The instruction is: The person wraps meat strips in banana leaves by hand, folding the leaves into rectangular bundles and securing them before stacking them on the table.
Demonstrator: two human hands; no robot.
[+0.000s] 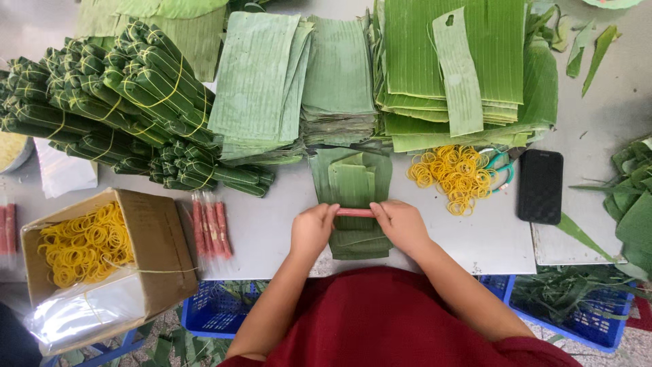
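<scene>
I am seeing the box (153,251) sitting left of my hands, the phone (540,185) lying right, and the leaf stacks (339,75) lying behind the sausage roll (354,212).

Head camera looks straight down, close over table (272,231).

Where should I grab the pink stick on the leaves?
Probably by its two ends, one from each side. The pink stick lies crosswise, long and thin, on the leaf stack. The left hand and right hand already pinch its ends with their fingers, leaving the middle free.
</scene>
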